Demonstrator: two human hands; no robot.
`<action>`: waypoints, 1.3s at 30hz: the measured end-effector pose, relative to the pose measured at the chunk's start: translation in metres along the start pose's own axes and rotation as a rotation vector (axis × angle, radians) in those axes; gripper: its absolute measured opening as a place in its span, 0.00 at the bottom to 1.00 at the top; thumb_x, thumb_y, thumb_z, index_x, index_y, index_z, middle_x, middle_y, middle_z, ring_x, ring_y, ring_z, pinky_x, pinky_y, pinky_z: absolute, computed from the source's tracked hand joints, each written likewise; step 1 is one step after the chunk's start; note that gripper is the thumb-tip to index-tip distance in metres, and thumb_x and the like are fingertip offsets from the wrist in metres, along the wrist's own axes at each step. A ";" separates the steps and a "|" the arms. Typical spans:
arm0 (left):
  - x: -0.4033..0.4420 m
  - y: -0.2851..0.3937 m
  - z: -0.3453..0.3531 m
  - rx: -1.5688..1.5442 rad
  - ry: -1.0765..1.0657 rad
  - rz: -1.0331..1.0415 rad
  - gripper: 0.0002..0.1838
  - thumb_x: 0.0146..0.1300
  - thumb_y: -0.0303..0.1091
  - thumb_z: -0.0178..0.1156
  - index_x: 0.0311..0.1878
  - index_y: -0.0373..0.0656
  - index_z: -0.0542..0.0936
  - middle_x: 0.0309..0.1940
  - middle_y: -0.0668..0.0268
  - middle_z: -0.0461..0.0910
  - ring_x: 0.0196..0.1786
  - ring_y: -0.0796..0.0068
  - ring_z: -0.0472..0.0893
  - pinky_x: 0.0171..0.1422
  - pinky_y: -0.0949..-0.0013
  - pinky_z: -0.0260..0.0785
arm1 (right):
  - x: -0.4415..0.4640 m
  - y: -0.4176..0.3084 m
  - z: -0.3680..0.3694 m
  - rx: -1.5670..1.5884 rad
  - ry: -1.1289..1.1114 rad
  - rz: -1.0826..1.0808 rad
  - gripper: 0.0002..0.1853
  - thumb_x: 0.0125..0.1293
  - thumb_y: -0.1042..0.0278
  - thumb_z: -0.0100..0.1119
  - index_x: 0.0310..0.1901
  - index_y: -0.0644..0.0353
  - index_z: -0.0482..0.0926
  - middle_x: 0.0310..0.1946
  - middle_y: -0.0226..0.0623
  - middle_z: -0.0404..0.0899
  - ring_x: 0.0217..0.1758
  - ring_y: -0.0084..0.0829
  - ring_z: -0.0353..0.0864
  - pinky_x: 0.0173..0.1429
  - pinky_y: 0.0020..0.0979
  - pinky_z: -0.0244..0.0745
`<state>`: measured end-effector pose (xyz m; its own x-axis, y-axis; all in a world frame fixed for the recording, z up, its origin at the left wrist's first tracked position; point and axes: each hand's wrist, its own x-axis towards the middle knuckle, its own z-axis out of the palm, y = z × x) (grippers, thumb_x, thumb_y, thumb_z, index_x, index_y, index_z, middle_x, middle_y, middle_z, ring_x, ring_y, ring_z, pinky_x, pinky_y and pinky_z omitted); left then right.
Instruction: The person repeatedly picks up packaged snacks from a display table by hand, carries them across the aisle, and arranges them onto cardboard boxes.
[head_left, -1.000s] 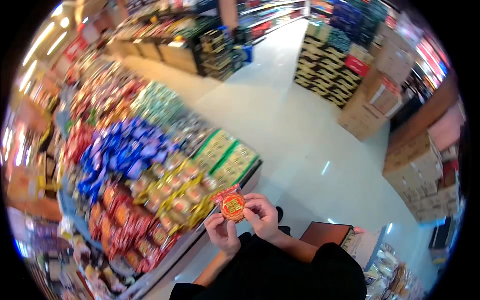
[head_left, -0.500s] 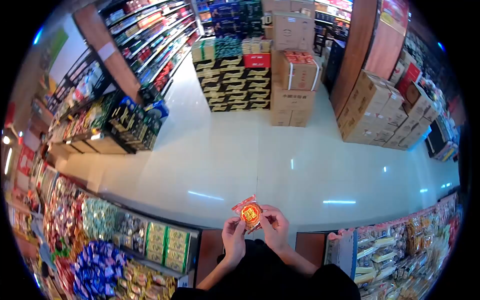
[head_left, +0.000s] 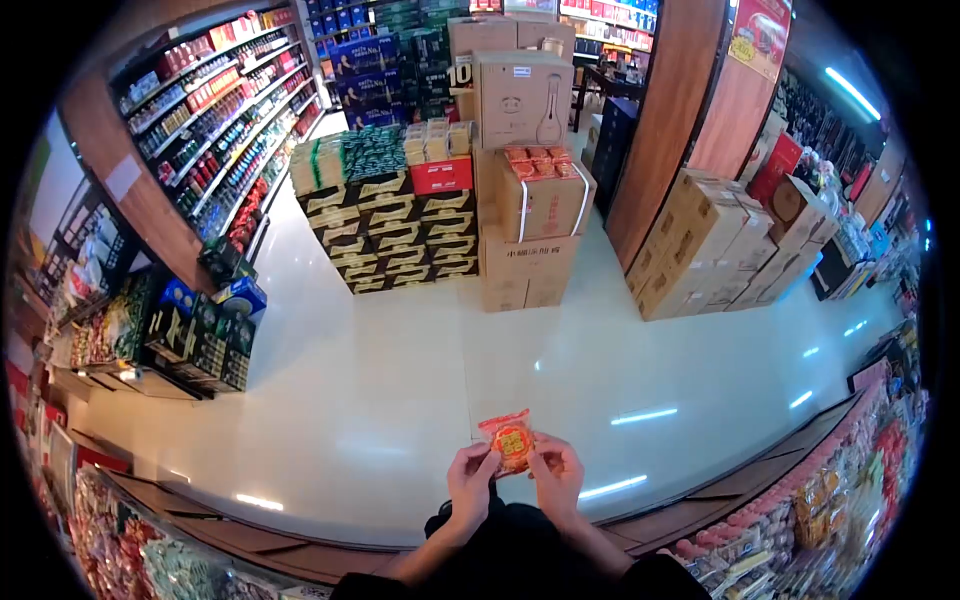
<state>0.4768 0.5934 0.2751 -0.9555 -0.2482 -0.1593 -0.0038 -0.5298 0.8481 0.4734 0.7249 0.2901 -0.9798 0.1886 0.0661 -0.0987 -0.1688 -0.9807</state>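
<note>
Between my two hands is a small snack packet [head_left: 513, 446], red at the top with clear sides and a round red and gold label facing up. My left hand [head_left: 470, 487] pinches its left edge, thumb on top. On the opposite edge, my right hand [head_left: 557, 478] grips it with thumb and curled fingers. The packet is held in front of my body, above the pale floor. The fingertips underneath it are hidden.
Stacked cartons [head_left: 528, 265] topped with red packets stand ahead, beside a black and gold box stack [head_left: 400, 240]. More cartons [head_left: 700, 245] lean near a wooden pillar [head_left: 665, 130]. Bottle shelves [head_left: 225, 120] line the left. Bagged goods [head_left: 800, 520] fill displays at both lower sides.
My view has tilted up and swung, so the stacks ahead sit lower and further left. Both hands still hold the packet, which is now turned more upright.
</note>
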 end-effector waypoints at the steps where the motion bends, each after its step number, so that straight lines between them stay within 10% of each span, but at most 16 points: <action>1: 0.020 0.006 0.007 -0.002 -0.034 -0.006 0.08 0.65 0.21 0.62 0.46 0.35 0.76 0.44 0.62 0.79 0.42 0.77 0.80 0.48 0.73 0.75 | 0.019 -0.014 0.006 0.010 0.015 0.033 0.13 0.66 0.81 0.58 0.51 0.65 0.72 0.55 0.41 0.76 0.38 0.20 0.78 0.38 0.22 0.76; 9: 0.164 0.010 0.072 0.083 -0.175 -0.008 0.07 0.62 0.19 0.64 0.42 0.35 0.77 0.49 0.60 0.77 0.46 0.74 0.80 0.52 0.69 0.78 | 0.156 0.011 0.017 0.199 0.187 0.128 0.15 0.68 0.78 0.58 0.55 0.65 0.72 0.39 0.34 0.79 0.36 0.20 0.79 0.36 0.23 0.78; 26: 0.451 -0.052 0.215 0.504 -0.094 0.267 0.10 0.65 0.25 0.63 0.47 0.32 0.77 0.54 0.57 0.74 0.49 0.69 0.81 0.51 0.68 0.80 | 0.516 0.044 -0.023 -0.338 -0.056 -0.126 0.11 0.63 0.76 0.63 0.48 0.65 0.80 0.37 0.40 0.79 0.35 0.27 0.82 0.40 0.27 0.78; 39: 0.629 -0.072 0.276 0.452 -0.042 0.098 0.16 0.68 0.25 0.59 0.57 0.32 0.76 0.53 0.57 0.76 0.54 0.69 0.80 0.61 0.69 0.73 | 0.718 0.088 0.001 -0.610 -0.130 -0.209 0.17 0.60 0.72 0.64 0.51 0.69 0.80 0.37 0.48 0.82 0.38 0.43 0.83 0.45 0.37 0.78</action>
<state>-0.2053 0.6995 0.2529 -0.9688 -0.2417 -0.0548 -0.0321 -0.0969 0.9948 -0.2386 0.8442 0.2510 -0.9675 0.0334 0.2506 -0.2101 0.4449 -0.8706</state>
